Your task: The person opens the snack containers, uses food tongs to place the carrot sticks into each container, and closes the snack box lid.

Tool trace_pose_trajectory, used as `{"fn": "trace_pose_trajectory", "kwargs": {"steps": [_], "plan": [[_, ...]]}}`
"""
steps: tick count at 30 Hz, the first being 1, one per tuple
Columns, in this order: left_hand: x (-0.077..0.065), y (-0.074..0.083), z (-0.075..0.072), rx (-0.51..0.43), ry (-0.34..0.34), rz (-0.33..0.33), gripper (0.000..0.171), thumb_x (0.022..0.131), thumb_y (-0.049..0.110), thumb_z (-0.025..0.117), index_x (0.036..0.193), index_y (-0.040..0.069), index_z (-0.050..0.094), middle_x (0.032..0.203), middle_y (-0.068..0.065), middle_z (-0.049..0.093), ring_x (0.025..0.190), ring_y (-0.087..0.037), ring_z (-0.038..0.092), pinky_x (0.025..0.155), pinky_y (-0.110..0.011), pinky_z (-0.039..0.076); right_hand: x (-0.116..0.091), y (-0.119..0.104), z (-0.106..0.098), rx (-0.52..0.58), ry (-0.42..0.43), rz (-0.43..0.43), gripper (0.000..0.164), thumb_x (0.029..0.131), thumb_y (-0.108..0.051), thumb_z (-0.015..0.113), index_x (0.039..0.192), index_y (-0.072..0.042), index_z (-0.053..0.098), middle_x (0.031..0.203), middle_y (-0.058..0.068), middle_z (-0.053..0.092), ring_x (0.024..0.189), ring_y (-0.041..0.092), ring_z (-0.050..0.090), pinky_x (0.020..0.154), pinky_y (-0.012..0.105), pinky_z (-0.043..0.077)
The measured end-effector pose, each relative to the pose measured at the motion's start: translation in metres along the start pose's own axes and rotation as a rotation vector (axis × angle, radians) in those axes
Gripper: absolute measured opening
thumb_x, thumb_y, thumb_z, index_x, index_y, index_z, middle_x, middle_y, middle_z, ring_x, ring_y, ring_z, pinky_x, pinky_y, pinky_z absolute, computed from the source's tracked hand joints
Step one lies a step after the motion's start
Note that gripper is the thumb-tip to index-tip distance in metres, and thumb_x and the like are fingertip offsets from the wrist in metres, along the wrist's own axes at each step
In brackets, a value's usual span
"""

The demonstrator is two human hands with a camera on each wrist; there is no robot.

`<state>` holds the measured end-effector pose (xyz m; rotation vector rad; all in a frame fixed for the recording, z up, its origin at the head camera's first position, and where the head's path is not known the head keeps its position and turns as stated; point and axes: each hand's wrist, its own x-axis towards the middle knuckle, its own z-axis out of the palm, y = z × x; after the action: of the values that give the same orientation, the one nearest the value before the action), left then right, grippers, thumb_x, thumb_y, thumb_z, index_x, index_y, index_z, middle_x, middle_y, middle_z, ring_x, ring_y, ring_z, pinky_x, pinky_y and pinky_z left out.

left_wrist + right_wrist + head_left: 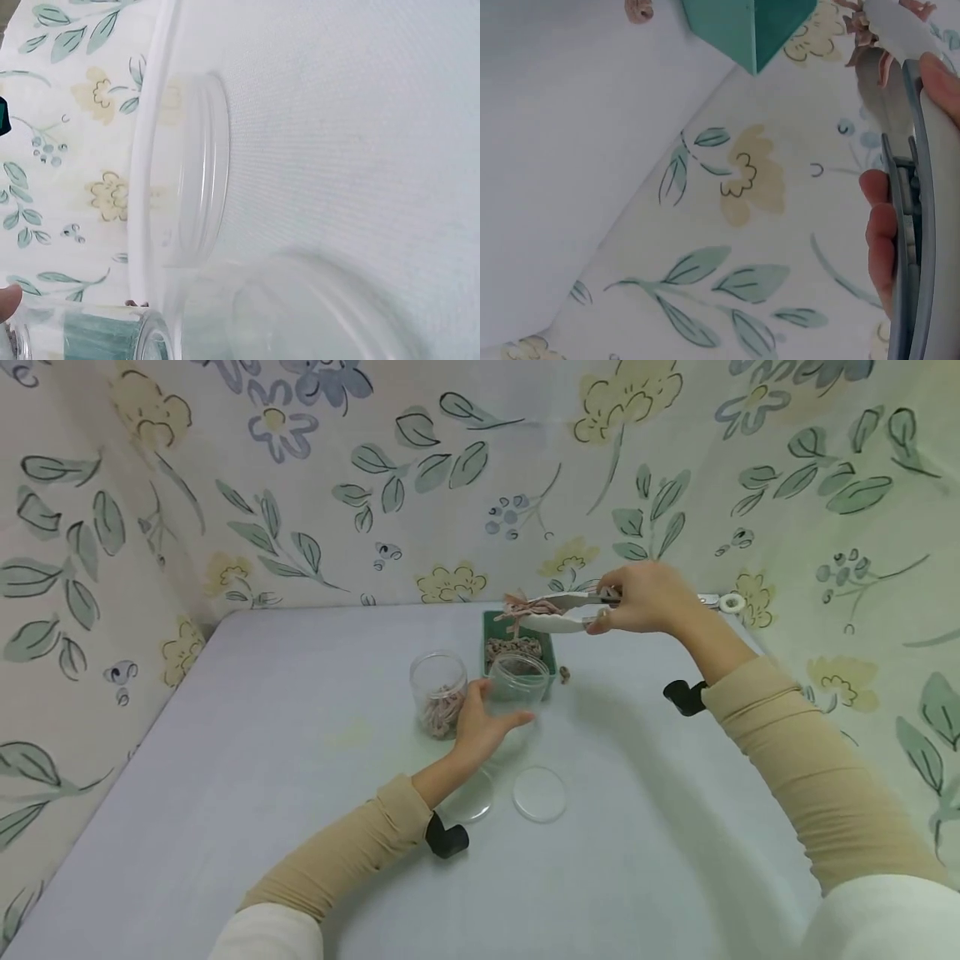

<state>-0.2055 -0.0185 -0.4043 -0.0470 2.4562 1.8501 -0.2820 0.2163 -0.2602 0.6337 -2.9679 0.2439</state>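
My right hand (648, 597) grips white-and-grey tongs (555, 623) above the green box (552, 653) at the back of the table. Pinkish-brown strips (528, 607) stick out from between the tong tips, and more brown pieces (513, 649) lie in the box. Lower down, my left hand (482, 727) holds an uncapped clear jar (517, 689) in front of the box, thumb and fingers spread round its side; the jar shows no strips inside. Just left of that hand stands a second clear jar (441, 706), partly filled with similar strips.
Two clear round lids, a left lid (471, 800) and a right lid (540, 794), lie on the table nearer me. One loose brown piece (564, 675) sits right of the green box. Flowered cloth (450, 485) hangs behind the table and at both sides.
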Motion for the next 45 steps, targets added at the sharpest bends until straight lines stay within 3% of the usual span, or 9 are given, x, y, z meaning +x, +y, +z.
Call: {"fn": "trace_pose_trajectory", "kwargs": {"steps": [6,10,15,21,28,33,39,42,45], "plan": [[-0.001,0.0,0.001,-0.001,0.007,-0.009,0.081,0.079,0.022,0.083,0.141,0.002,0.036,0.148,-0.017,0.04,0.138,-0.03,0.035,0.113,-0.04,0.03,-0.02,0.005,-0.021,0.03,-0.011,-0.021,0.038,0.074,-0.034,0.081,0.1,-0.008,0.071,0.065,0.001,0.056,0.06,0.019,0.044,0.053,0.032,0.031],[0.0,0.0,0.0,0.003,0.011,-0.004,0.079,0.078,0.021,0.083,0.14,0.002,0.038,0.147,-0.016,0.042,0.138,-0.029,0.036,0.113,-0.039,0.03,-0.031,-0.001,-0.027,-0.022,-0.01,-0.095,0.041,0.07,-0.033,0.085,0.101,-0.009,0.074,0.061,-0.001,0.053,0.057,0.017,0.041,0.052,0.031,0.028],[0.0,-0.001,-0.002,0.01,-0.003,0.017,0.078,0.075,0.02,0.085,0.137,0.004,0.041,0.145,-0.015,0.044,0.135,-0.031,0.039,0.11,-0.042,0.033,-0.037,-0.017,-0.029,-0.191,-0.04,-0.208,0.043,0.068,-0.037,0.082,0.101,-0.012,0.073,0.057,-0.004,0.054,0.053,0.015,0.043,0.048,0.03,0.032],[-0.001,-0.006,-0.002,0.069,-0.077,0.118,0.077,0.073,0.016,0.086,0.136,0.006,0.043,0.143,-0.016,0.045,0.134,-0.031,0.04,0.109,-0.044,0.035,-0.033,-0.051,-0.03,-0.427,-0.163,-0.411,0.04,0.069,-0.029,0.081,0.104,-0.012,0.072,0.069,-0.001,0.067,0.052,0.016,0.053,0.045,0.032,0.044],[-0.005,-0.003,-0.005,0.089,-0.125,0.183,0.077,0.072,0.012,0.087,0.133,0.004,0.042,0.139,-0.017,0.047,0.13,-0.033,0.043,0.106,-0.047,0.037,-0.027,-0.087,-0.028,-0.608,-0.249,-0.574,0.041,0.067,-0.028,0.086,0.099,-0.011,0.066,0.075,-0.001,0.066,0.067,0.021,0.063,0.056,0.034,0.052],[-0.005,-0.005,-0.01,0.097,-0.13,0.175,0.075,0.071,0.011,0.087,0.13,0.003,0.042,0.136,-0.019,0.048,0.127,-0.034,0.045,0.106,-0.048,0.037,-0.024,-0.087,-0.04,-0.554,-0.248,-0.498,0.053,0.064,-0.037,0.088,0.105,-0.011,0.067,0.08,0.0,0.068,0.067,0.02,0.061,0.057,0.035,0.051],[-0.006,-0.01,-0.014,0.074,-0.099,0.164,0.072,0.071,0.01,0.087,0.127,0.001,0.042,0.131,-0.021,0.048,0.124,-0.035,0.046,0.106,-0.048,0.035,-0.013,-0.061,-0.064,-0.354,-0.203,-0.235,0.078,0.063,-0.05,0.085,0.124,-0.007,0.059,0.094,0.008,0.07,0.072,0.023,0.06,0.057,0.038,0.049],[-0.006,-0.01,-0.014,0.058,-0.113,0.182,0.072,0.073,0.01,0.086,0.129,0.001,0.041,0.131,-0.022,0.048,0.124,-0.036,0.046,0.105,-0.049,0.036,0.002,-0.049,-0.057,-0.292,-0.183,-0.112,0.083,0.065,-0.054,0.083,0.124,-0.003,0.054,0.099,0.014,0.068,0.077,0.028,0.06,0.062,0.043,0.05],[-0.006,-0.01,-0.012,0.065,-0.133,0.185,0.073,0.074,0.01,0.085,0.131,0.002,0.04,0.133,-0.021,0.047,0.123,-0.036,0.047,0.103,-0.049,0.038,0.02,-0.04,-0.034,-0.261,-0.235,-0.033,0.086,0.066,-0.056,0.081,0.123,0.001,0.051,0.11,0.018,0.064,0.09,0.034,0.061,0.072,0.049,0.051]]}}
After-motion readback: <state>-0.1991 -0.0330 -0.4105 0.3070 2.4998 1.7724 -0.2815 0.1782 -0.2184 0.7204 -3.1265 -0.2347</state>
